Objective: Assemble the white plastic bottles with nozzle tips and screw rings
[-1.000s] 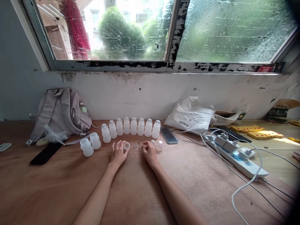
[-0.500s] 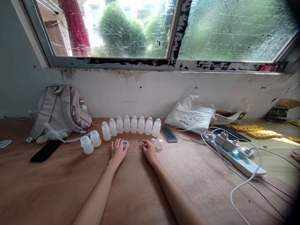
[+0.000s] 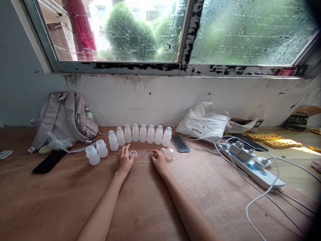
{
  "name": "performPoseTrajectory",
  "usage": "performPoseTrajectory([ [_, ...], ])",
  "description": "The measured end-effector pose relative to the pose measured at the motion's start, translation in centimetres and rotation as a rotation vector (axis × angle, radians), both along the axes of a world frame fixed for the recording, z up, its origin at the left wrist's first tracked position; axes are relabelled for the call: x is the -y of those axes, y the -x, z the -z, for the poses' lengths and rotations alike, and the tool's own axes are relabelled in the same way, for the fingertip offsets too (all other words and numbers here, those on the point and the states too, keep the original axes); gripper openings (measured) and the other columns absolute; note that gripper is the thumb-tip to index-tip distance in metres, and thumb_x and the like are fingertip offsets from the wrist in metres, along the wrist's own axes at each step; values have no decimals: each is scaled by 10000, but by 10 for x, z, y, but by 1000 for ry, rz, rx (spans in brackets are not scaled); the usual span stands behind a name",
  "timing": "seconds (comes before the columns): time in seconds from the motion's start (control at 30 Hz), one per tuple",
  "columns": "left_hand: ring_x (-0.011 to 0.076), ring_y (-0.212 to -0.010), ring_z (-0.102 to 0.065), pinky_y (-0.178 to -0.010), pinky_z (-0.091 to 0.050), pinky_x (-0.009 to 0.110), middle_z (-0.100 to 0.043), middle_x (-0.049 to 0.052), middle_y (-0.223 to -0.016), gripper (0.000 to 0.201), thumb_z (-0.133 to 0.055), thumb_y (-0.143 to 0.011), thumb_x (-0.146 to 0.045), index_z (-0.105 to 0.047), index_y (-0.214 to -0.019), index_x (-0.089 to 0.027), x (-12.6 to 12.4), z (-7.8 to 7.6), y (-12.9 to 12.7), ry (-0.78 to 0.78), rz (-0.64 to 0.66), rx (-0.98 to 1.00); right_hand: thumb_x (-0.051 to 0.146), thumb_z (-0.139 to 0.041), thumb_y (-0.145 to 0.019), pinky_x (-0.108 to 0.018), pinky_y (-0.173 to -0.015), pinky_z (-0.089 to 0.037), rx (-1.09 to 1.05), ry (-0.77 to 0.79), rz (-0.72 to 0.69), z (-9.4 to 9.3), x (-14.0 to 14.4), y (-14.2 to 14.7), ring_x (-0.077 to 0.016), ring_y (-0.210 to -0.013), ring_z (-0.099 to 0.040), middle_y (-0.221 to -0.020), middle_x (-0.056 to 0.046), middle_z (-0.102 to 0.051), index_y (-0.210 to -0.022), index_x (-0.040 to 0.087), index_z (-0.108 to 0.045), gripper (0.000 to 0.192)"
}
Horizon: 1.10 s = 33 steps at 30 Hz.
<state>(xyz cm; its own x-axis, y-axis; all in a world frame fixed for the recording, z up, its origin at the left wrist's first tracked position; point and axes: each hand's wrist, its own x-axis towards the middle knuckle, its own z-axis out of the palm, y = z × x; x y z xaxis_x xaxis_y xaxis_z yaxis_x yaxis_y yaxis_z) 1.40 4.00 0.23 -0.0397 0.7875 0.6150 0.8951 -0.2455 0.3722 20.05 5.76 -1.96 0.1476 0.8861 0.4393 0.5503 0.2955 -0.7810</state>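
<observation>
A row of several small translucent white bottles (image 3: 142,134) stands near the wall, with two open bottles (image 3: 96,152) further left. My left hand (image 3: 124,160) lies on the wooden table (image 3: 150,207), fingers spread, its fingertips touching a white ring cap (image 3: 133,153). My right hand (image 3: 158,160) rests beside it, fingertips pinched on a small clear piece (image 3: 150,154). Another small clear piece (image 3: 144,154) lies between the hands. Clear caps (image 3: 170,156) sit just right of my right hand.
A grey backpack (image 3: 65,117) leans against the wall at left, with a black phone (image 3: 47,161) before it. A white plastic bag (image 3: 204,122), a power strip (image 3: 250,165) with cables and yellow pieces (image 3: 273,140) lie at right. Another person's fingers (image 3: 316,165) show at the right edge.
My left hand has slid slightly left and forward, its index finger now stretched toward the bottle row. The right hand has barely moved.
</observation>
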Motion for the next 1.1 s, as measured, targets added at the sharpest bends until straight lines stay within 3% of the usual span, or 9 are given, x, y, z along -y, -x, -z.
performPoseTrajectory([
  [0.17,190,-744,-540,-604,-435,281,-536,55,-837,478,-403,-812,-299,-298,-1268,-201,4,-23,19,-86,-166,137,236,-491,-691,-315,-618,-449,-35,-4,9,-5,3,0,-152,-587,-532,-789,-56,-595,-827,171,-613,194],
  [0.33,271,-974,-456,-796,-374,381,-475,129,-1059,453,-447,-784,-328,-396,-1216,-198,-11,-63,53,-211,-268,23,249,-506,-690,-314,-601,-442,-71,17,8,-11,6,1,-150,-558,-525,-786,-58,-601,-813,176,-611,177],
  [0.43,311,-1020,-407,-826,-324,440,-446,141,-1127,381,-463,-771,-365,-498,-1119,-212,-29,-82,68,-171,-313,-79,250,-508,-692,-309,-598,-439,-73,-5,3,-12,7,2,-138,-541,-513,-791,-54,-583,-810,178,-609,171],
  [0.5,329,-1010,-401,-793,-325,445,-491,147,-1084,331,-486,-752,-392,-558,-1016,-206,-38,-87,73,-107,-328,-151,253,-509,-694,-305,-590,-438,-79,-22,8,-11,7,2,-128,-525,-501,-793,-48,-564,-807,180,-608,167],
  [0.6,309,-927,-451,-763,-324,418,-592,121,-870,279,-500,-745,-382,-565,-949,-204,-39,-85,73,-43,-306,-222,257,-511,-701,-304,-587,-437,-83,-45,19,-11,8,1,-122,-518,-488,-789,-43,-541,-805,178,-601,159],
  [0.67,282,-882,-481,-779,-312,401,-610,94,-799,265,-477,-766,-361,-546,-968,-205,-33,-80,69,-88,-286,-210,258,-504,-710,-303,-588,-435,-85,-63,24,-11,8,1,-121,-521,-478,-779,-40,-527,-806,178,-593,153],
  [0.9,215,-984,-486,-854,-342,350,-529,95,-1028,286,-430,-808,-311,-458,-1065,-189,9,-66,31,-470,-119,114,236,-457,-745,-295,-617,-413,-56,-125,66,-18,14,4,-147,-604,-482,-721,-36,-506,-812,167,-573,151],
  [1.0,197,-1000,-484,-861,-373,345,-503,93,-1034,282,-447,-805,-280,-436,-1076,-202,25,-50,1,-467,40,168,235,-442,-757,-287,-619,-408,-60,-136,64,-20,16,4,-147,-616,-481,-730,-41,-514,-813,157,-568,158],
  [1.1,196,-1023,-481,-873,-386,355,-500,94,-1057,294,-445,-812,-289,-398,-1094,-223,37,-31,-27,-353,189,208,240,-432,-770,-277,-611,-405,-76,-156,51,-22,19,5,-146,-625,-483,-751,-48,-531,-813,160,-566,161],
])
